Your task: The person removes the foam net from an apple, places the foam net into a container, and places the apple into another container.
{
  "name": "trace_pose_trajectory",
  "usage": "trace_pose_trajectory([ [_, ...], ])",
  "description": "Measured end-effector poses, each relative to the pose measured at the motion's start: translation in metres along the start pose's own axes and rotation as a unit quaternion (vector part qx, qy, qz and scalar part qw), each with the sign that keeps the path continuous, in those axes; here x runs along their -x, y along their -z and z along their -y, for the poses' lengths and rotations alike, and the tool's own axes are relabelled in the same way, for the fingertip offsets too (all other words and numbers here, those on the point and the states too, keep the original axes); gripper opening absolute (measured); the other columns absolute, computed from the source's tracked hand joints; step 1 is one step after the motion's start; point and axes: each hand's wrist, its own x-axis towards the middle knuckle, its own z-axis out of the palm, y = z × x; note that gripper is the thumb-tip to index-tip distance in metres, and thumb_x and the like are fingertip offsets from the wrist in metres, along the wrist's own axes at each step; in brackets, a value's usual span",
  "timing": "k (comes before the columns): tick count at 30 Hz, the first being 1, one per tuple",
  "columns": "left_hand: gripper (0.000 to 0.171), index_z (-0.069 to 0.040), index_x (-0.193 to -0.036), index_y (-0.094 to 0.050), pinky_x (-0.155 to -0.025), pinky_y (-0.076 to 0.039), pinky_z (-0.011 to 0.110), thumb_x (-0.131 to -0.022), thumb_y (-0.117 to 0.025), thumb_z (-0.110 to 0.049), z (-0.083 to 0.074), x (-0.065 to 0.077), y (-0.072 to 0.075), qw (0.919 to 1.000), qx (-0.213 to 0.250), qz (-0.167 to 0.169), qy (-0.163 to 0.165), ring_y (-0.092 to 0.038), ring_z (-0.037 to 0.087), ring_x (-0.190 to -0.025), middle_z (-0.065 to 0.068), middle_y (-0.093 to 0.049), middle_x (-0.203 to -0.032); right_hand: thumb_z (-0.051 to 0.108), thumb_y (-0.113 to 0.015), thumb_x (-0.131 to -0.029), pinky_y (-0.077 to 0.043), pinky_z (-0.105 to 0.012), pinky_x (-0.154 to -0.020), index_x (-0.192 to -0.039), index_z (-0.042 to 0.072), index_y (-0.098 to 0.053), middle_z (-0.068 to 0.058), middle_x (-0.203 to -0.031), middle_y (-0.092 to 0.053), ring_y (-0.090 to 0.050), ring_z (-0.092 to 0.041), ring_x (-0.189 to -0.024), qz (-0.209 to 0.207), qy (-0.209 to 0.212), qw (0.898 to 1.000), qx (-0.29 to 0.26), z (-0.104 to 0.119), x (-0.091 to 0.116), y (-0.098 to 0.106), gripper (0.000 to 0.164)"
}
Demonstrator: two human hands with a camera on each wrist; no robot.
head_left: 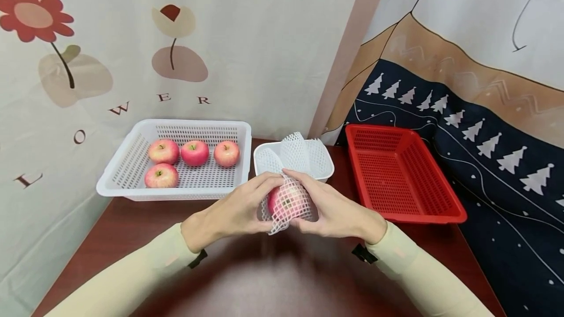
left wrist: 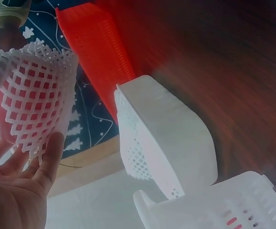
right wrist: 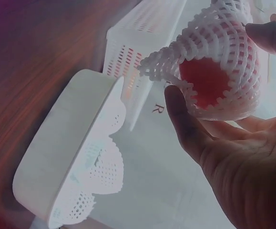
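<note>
Between both hands, above the table's middle, is a red apple (head_left: pixel 273 203) with a white foam net sleeve (head_left: pixel 296 198) stretched around most of it. My left hand (head_left: pixel 240 209) grips it from the left, fingers curled along the side. From the right, my right hand (head_left: pixel 332 209) holds the sleeve and apple between thumb and fingers. The right wrist view shows bare red apple skin (right wrist: pixel 204 82) through a gap in the net, whose one end is bunched to a point. In the left wrist view the mesh (left wrist: pixel 33 102) covers most of the fruit.
Just behind the hands, a small white tub (head_left: pixel 330 168) holds several more foam nets (head_left: pixel 295 153). At left stands a white basket (head_left: pixel 176 193) with several apples (head_left: pixel 195 153). A red basket (head_left: pixel 396 172) sits at right. Patterned curtains hang behind the dark wooden table (head_left: pixel 105 238).
</note>
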Motion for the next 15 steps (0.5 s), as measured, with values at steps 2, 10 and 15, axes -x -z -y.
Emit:
trace_pose_trajectory([
  [2, 0.091, -0.003, -0.150, -0.061, -0.108, -0.066, 0.036, -0.073, -0.107, -0.016, -0.0006, -0.0005, 0.0016, 1.0000, 0.002, 0.000, 0.005, -0.073, 0.019, -0.126, 0.011, -0.069, -0.146, 0.031, -0.091, -0.098, -0.060, -0.037, -0.121, -0.182, 0.013, -0.031, 0.000, -0.165, -0.061, -0.067, -0.012, -0.139, -0.009, 0.003, 1.000, 0.010, 0.0007, 0.0013, 0.0007, 0.105],
  [10, 0.091, -0.001, -0.148, -0.061, -0.107, -0.067, 0.038, -0.073, -0.109, -0.021, -0.0042, 0.0018, 0.0043, 0.9996, -0.010, -0.017, 0.022, -0.071, 0.021, -0.126, 0.011, -0.071, -0.143, 0.029, -0.092, -0.098, -0.058, -0.044, -0.124, -0.179, 0.013, -0.038, -0.002, -0.170, -0.057, -0.061, -0.017, -0.150, -0.052, 0.038, 0.997, 0.037, 0.0028, 0.0057, -0.0012, 0.099],
  [15, 0.094, 0.000, -0.148, -0.061, -0.108, -0.067, 0.040, -0.070, -0.108, -0.023, -0.0040, 0.0042, 0.0050, 0.9986, -0.016, -0.034, 0.037, -0.071, 0.022, -0.127, 0.012, -0.070, -0.141, 0.022, -0.095, -0.096, -0.061, -0.044, -0.119, -0.172, 0.009, -0.048, -0.005, -0.165, -0.061, -0.063, -0.019, -0.147, -0.087, 0.065, 0.993, 0.055, 0.0040, 0.0057, -0.0036, 0.090],
])
